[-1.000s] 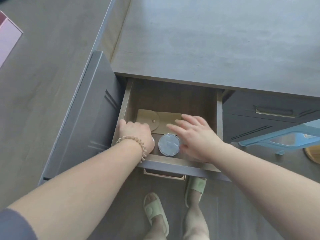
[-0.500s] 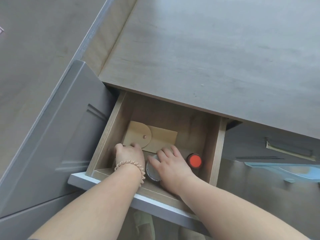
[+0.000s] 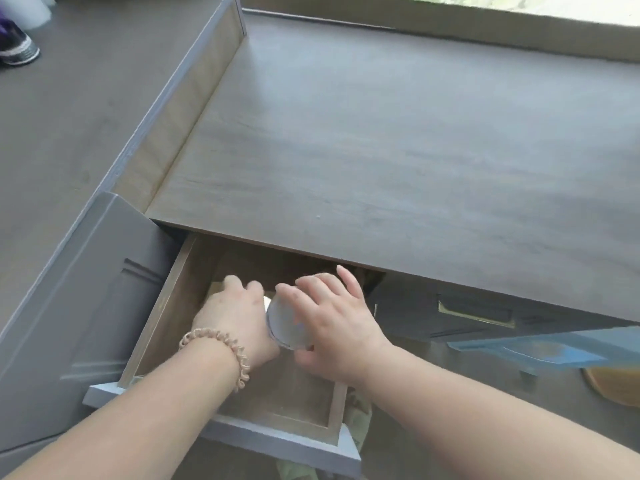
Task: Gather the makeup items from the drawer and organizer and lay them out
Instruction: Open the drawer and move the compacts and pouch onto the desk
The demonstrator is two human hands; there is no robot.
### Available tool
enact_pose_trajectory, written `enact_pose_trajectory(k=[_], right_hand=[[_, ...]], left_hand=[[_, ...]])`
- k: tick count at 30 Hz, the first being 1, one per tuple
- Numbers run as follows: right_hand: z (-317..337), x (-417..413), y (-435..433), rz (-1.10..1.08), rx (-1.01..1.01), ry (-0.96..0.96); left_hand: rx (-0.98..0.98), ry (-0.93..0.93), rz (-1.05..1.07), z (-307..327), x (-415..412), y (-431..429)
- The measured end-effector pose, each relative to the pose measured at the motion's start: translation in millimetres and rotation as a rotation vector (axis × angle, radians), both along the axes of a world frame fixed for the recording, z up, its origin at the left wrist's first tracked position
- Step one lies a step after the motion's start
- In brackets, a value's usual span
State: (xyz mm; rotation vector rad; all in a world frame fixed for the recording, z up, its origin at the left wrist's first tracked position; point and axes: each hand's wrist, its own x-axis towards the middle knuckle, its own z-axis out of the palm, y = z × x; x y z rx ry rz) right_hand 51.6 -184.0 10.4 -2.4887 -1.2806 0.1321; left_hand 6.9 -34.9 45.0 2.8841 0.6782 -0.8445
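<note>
The wooden drawer (image 3: 180,296) of the grey vanity stands pulled open below the tabletop. Both my hands are inside it. My right hand (image 3: 332,327) is shut on a round silver-lidded compact (image 3: 285,323), tilted on its edge above the drawer floor. My left hand (image 3: 235,313), with a beaded bracelet on the wrist, lies curled beside the compact, its fingers over something pale that I cannot make out. The gold-coloured items seen earlier are hidden under my hands.
The grey wood tabletop (image 3: 398,140) spreads behind the drawer, with a raised side wall (image 3: 180,109) on the left. A second, closed drawer with a brass handle (image 3: 474,313) is to the right. A blue stool (image 3: 540,351) stands lower right; a shoe (image 3: 17,46) lies far left.
My right hand has closed on the silver compact and lifted it off the drawer floor, tilting it. The camera has swung up, showing more tabletop. The red-capped item is out of sight.
</note>
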Motion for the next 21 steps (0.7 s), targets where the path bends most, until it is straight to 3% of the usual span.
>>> enact_pose_trajectory(k=[5,9,15,21], right_hand=[[45,32,-65,-0.389,0.218,-0.081],[70,64,-132,-0.595,0.184,-0.156],[77,108,-229,-0.697,0.017,-0.232],[57,167,-315,-0.665,-0.074,-0.132]], left_hand=[[-0.029,-0.236,-0.201,54,67,-56],[-0.09,-0.438,-0.295,80,106,-104],[-0.137,-0.538,-0.448,78,143,-196],[-0.114,-0.515,-0.432,45,196,-288]])
